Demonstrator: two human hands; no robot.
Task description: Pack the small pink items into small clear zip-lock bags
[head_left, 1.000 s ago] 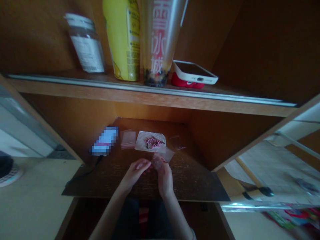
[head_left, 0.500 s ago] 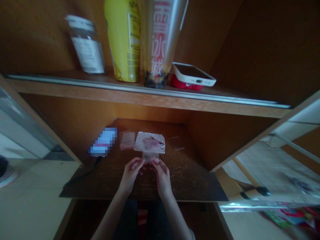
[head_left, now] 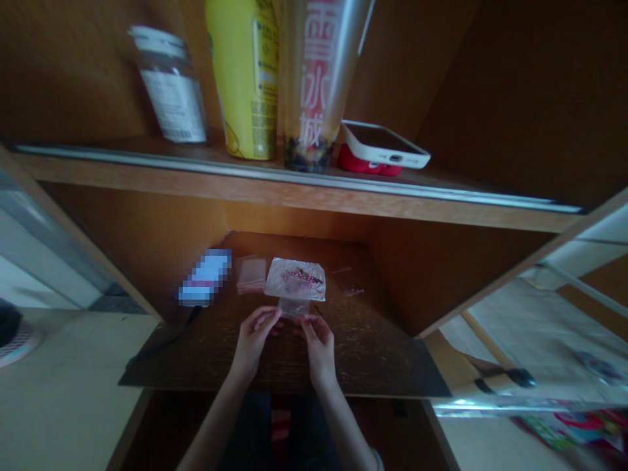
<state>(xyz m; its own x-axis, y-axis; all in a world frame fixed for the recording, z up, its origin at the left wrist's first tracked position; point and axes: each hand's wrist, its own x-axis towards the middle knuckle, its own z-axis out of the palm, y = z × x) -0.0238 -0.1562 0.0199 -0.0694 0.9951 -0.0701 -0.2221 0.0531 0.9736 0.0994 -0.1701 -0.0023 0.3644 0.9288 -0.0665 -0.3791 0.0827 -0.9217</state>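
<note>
Our left hand (head_left: pixel 254 340) and right hand (head_left: pixel 320 350) hover over the near part of a dark wooden desk (head_left: pixel 196 353), with its near edge just below our wrists. Our fingertips (head_left: pixel 308 320) press together on the near sides of a small clear plastic bag (head_left: pixel 293 307), pinching it between the two hands. The far end of the bag touches a white sheet (head_left: pixel 294 269) holding pink beads (head_left: pixel 301 277). To the left, just beside the sheet, lies a stack of small red-edged bags (head_left: pixel 251 275). Dark wood stretches right toward the cabinet wall (head_left: pixel 441 275), and a wooden shelf (head_left: pixel 294 196) runs across beyond the desk.
</note>
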